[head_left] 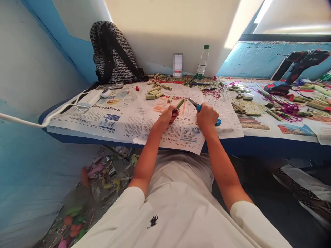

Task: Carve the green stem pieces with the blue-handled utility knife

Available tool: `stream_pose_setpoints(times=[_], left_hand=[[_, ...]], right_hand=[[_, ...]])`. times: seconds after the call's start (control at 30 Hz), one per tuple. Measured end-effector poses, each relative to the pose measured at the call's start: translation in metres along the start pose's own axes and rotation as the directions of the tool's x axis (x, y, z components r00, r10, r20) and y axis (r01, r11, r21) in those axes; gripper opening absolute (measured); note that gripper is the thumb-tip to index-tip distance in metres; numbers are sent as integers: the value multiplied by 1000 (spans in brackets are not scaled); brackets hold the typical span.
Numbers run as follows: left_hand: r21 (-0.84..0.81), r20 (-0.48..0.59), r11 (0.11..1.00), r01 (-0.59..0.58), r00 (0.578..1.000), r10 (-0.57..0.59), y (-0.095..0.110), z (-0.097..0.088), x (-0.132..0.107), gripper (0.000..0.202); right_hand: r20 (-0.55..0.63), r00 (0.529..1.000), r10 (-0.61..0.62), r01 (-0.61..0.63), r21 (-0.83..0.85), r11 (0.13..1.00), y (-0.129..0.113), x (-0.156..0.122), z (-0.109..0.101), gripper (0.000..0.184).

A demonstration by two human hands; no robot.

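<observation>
My left hand (168, 115) is closed around a short green stick (180, 104) that points up and to the right over the newspaper (144, 120). My right hand (206, 116) grips a blue-handled knife (198, 105); its blade points up and left toward the stick, a small gap apart. Both hands rest on the newspaper near the table's front edge. A small pile of cut green stick pieces (155, 92) lies farther back on the paper.
A patterned backpack (111, 53) leans on the wall at back left, a water bottle (202, 63) stands at the back. A red-black drill (292, 70), more sticks and purple string (291, 109) lie right. A white cable (51, 117) hangs left. Litter covers the floor.
</observation>
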State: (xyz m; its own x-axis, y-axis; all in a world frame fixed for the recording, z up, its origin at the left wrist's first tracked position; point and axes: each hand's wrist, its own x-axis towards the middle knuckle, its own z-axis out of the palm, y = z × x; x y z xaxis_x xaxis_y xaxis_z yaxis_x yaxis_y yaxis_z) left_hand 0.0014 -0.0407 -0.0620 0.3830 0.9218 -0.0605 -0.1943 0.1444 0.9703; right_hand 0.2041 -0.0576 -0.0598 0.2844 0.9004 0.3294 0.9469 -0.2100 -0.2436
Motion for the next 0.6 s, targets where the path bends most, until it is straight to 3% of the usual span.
stream_pose_setpoints(times=[0.17, 0.27, 0.43, 0.6], left_hand=[[13, 15, 1000, -23, 1000, 23, -3, -1, 1, 26], [129, 32, 988, -87, 996, 83, -3, 1, -4, 26], [357, 169, 904, -235, 968, 185, 2, 6, -16, 31], [524, 192, 799, -295, 955, 226, 0, 7, -16, 34]], right_hand=[[-83, 995, -63, 62, -8, 998, 0, -4, 3, 25], [-179, 964, -196, 206, 39, 978, 3, -6, 6, 37], [-240, 868, -435, 485, 222, 846, 11, -4, 12, 32], [-219, 846, -487, 534, 348, 771, 17, 2, 14, 33]])
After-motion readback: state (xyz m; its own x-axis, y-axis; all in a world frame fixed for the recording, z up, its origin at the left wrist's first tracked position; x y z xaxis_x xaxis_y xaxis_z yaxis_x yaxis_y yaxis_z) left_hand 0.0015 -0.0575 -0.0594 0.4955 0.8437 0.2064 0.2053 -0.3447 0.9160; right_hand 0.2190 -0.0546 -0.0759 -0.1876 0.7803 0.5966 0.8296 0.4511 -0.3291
